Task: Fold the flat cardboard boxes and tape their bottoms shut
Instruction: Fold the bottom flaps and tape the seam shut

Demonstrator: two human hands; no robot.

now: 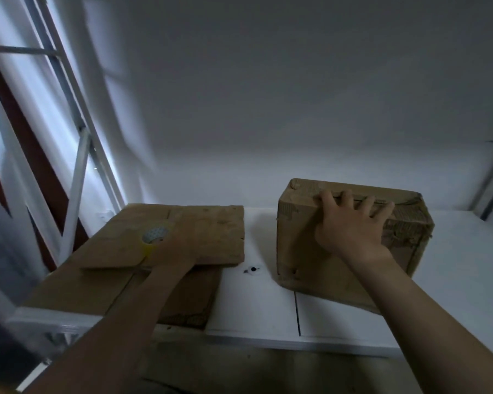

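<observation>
A folded-up cardboard box (305,260) stands on the right half of the white table (256,308). My right hand (350,223) lies on its top with fingers spread, fingertips at the seam along the far edge. On the left lies a stack of flat cardboard boxes (211,231). Over that stack my left hand (174,243) grips a roll of clear tape (153,236); the hand and roll are blurred.
A white wall rises right behind the table. A metal window frame (77,172) stands at the left, close to the flat stack. A small dark hole (252,269) marks the tabletop between stack and box. More cardboard lies below the table's front edge.
</observation>
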